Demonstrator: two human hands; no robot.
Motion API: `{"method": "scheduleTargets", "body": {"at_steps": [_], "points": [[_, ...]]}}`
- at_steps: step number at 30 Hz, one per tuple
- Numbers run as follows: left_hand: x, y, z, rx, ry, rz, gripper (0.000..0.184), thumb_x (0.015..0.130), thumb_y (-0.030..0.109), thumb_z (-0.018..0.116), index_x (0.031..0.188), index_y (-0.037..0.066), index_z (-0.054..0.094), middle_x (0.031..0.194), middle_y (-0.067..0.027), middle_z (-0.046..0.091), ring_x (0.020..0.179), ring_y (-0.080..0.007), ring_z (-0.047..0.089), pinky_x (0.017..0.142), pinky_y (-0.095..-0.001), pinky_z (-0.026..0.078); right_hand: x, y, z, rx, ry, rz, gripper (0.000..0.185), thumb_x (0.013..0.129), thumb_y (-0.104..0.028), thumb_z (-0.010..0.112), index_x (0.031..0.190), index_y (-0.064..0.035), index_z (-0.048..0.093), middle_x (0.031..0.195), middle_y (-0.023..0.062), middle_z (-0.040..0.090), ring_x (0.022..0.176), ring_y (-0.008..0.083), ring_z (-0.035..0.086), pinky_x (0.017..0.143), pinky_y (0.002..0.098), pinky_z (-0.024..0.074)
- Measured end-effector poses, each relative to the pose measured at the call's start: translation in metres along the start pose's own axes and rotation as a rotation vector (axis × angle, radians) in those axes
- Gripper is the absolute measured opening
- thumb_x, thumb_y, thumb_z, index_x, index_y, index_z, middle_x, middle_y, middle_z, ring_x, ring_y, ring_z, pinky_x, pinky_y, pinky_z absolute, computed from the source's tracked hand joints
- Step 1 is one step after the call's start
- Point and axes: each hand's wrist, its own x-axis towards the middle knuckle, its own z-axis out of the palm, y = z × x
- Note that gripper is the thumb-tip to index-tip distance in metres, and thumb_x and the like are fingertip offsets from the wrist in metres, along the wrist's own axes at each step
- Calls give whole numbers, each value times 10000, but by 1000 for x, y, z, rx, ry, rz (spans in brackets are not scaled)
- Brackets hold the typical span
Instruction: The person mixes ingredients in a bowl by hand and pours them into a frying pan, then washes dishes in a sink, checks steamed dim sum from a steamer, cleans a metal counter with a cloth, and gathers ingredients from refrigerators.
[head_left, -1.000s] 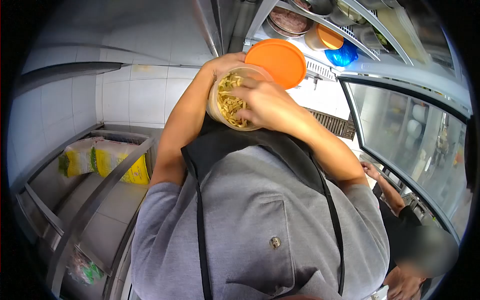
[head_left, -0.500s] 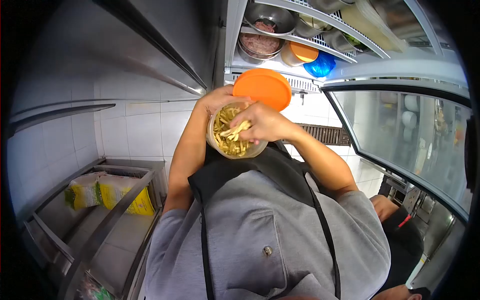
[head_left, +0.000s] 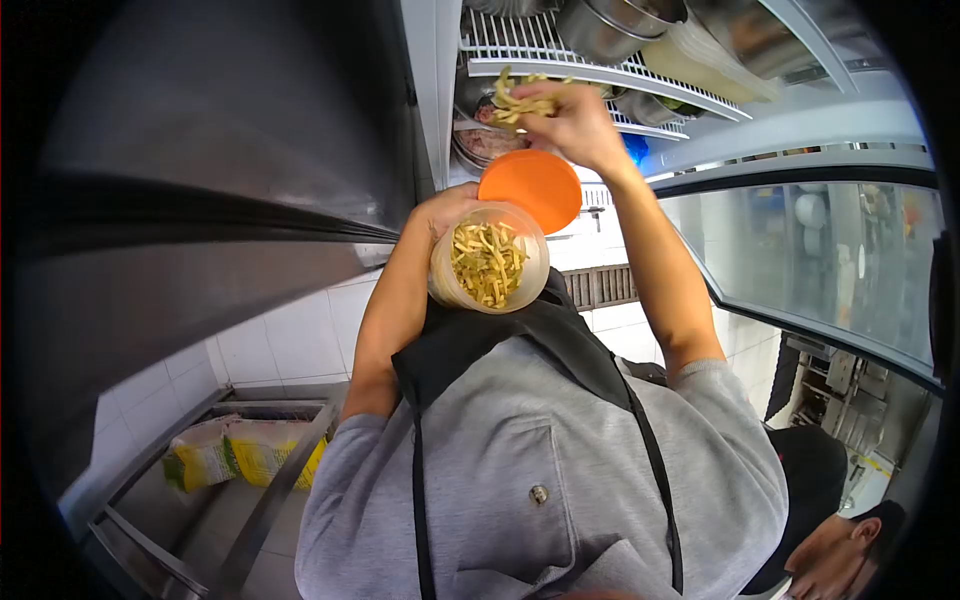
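My left hand [head_left: 447,208] grips a clear round tub [head_left: 537,262] and an orange lid [head_left: 532,192] beside its rim. Inside the tub lie many pale green-yellow strips [head_left: 488,265]. Raised beyond the lid, my right hand [head_left: 572,122] is closed on a bunch of the same strips [head_left: 524,103], some sticking out between the fingers. That hand is at the front of the fridge shelves, above a steel bowl of pink food [head_left: 490,143].
Wire fridge shelves [head_left: 620,72] hold steel pots [head_left: 607,30] and bowls. A glass door [head_left: 800,250] stands open on the right. Yellow bags [head_left: 265,452] lie in a metal rack at lower left. Another person [head_left: 815,490] is at lower right.
My right hand has come out of the tub with a bunch of strips and moved up toward the fridge shelves. My left hand still holds the tub and lid.
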Motion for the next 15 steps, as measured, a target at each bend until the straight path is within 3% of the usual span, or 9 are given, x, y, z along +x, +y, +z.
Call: {"method": "scheduleTargets", "body": {"at_steps": [1,3,4,6,11,13,15], "points": [[2,0,-6,2,2,-11,300,890,92,631,1169,-17,609,1088,-101,667,959,-172,661,834,-323,554,12,31,12,7,6,7,293,788,-19,650,1078,16,665,778,121,676,617,177,640,612,281,524],[7,4,-14,86,-16,-37,288,898,91,620,1163,-22,617,1094,-105,667,947,-176,667,832,-320,555,36,81,27,-398,134,-411,381,755,-2,654,1131,-60,668,860,183,692,757,316,670,739,360,531],[7,3,-15,84,-18,-44,288,898,91,620,1163,-22,617,1094,-105,667,947,-176,667,832,-320,555,42,86,27,-397,135,-404,381,755,-2,654,1131,-60,668,860,183,692,757,316,670,739,360,531],[6,4,-16,-44,47,-94,280,904,98,616,1154,-27,625,1086,-109,670,926,-180,672,815,-322,560,52,89,27,-545,53,-250,374,750,-37,615,1115,-86,681,967,240,661,885,417,635,817,449,510],[-1,8,-11,39,82,-59,271,900,89,623,1144,-29,628,1071,-115,674,910,-186,677,793,-322,567,35,82,12,-574,-147,-30,415,756,63,568,1143,-59,656,1135,220,625,955,391,632,841,398,498],[-1,9,-13,90,92,-54,272,897,86,627,1142,-32,627,1069,-117,674,912,-189,678,790,-323,568,16,71,-1,-319,97,-297,364,776,42,588,1119,-49,665,1077,195,659,894,362,657,796,392,509],[2,4,-19,-23,74,-51,276,891,86,639,1141,-29,626,1063,-112,676,900,-187,680,781,-317,569,-18,46,-12,-315,134,-196,361,786,23,605,1138,-42,652,1039,182,669,872,335,657,779,375,509]]}}
